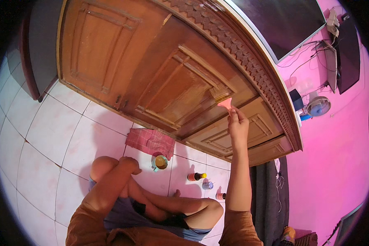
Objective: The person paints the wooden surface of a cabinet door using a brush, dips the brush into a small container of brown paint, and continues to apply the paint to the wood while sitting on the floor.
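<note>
Brown sleeves [240,227] and crossed legs [174,201] lie nearest the camera, at the lower edge. Right hand [238,121]: fingers closed around the pink handle of the brush [223,99], arm extended. Left hand [129,165]: resting at the raised knee with no held item visible — finger spread cannot be told.

Brush position: at the right-hand part of the middle door [168,98] of the cabinet [244,53], bristles toward the panel; the bristles appear to touch the moulding.

Progress, judged by tone: the left door [100,49] is an even reddish brown and appears coated. The middle door appears partly done; its frame is dark, but its panel is streaked and some moulding strips are pale. Shadow falls across this door, so exact coverage cannot be confirmed. The right door [235,133] is lighter and appears left to do — likewise the far section [270,151].

Supplies: a cup [161,162] of brown liquid stands on the tiled floor [41,127] beside a red cloth [149,141]. A yellow-capped bottle [194,176], a tin [208,185] and a small bottle [220,196] are nearby.
</note>
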Motion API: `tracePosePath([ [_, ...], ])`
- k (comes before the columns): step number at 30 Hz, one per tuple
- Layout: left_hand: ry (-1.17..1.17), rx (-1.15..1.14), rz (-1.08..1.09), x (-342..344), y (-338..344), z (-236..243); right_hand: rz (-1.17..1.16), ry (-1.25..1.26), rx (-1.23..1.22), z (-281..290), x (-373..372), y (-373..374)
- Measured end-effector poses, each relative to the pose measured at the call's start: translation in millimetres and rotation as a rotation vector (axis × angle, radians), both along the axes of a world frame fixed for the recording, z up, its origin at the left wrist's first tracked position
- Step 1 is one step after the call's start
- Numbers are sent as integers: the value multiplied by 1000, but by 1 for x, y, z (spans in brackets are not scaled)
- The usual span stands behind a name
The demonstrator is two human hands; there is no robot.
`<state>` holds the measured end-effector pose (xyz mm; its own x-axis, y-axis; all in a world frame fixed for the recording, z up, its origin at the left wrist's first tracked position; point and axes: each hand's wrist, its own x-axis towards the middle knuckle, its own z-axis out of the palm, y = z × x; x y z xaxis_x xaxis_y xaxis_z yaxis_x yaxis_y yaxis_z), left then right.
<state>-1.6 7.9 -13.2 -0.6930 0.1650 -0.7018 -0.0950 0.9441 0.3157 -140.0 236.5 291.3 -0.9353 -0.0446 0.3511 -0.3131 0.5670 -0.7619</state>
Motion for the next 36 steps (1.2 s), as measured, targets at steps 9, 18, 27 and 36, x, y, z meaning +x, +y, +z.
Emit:
tracePosePath([
  [9, -39, 5, -12, -2, -1, 8, -6, -18, -125, -5, 15, -6],
  [18, -32, 6, 1, -4, 2, -7, -57, -135, -257, 2, 24, 2],
  [27, -1, 20, -28, -4, -3, -12, -90, -61, -206, -20, 19, 18],
  [36, -43, 1, -83, -10, -1, -15, -69, -177, -390, -118, 93, 91],
])
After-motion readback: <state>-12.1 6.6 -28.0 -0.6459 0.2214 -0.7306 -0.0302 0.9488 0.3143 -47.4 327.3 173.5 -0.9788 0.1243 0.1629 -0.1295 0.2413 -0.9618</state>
